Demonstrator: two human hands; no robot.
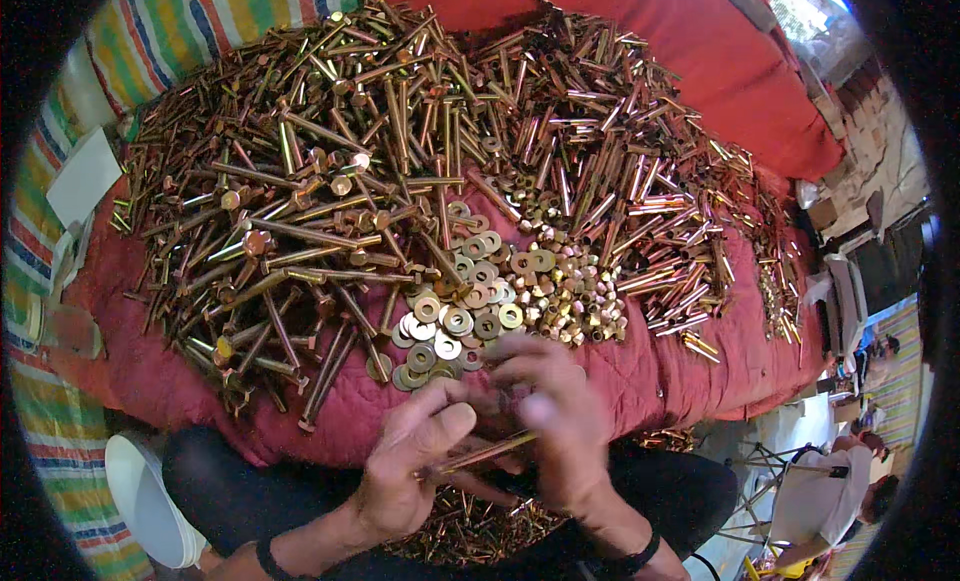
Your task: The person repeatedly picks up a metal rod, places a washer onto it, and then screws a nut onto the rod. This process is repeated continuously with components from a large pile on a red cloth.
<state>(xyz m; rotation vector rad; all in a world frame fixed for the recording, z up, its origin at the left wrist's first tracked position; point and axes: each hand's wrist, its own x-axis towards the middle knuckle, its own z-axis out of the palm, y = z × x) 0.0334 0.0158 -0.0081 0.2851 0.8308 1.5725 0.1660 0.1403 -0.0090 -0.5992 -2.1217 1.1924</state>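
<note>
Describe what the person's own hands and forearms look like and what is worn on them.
Both hands are bare, with no gloves and no rings that can be made out. The left hand has a thin dark band on its wrist. The right hand is blurred; a dark band circles that wrist too. Both forearms are bare, with no sleeves in view.

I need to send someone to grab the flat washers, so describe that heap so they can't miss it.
Start at the red quilted cloth covered in brass-coloured hardware. Near its front edge, just beyond the person's left hand and right hand, lies the washer heap, between the long bolts and the small nuts. Only its pieces are flat round discs with a centre hole.
</note>
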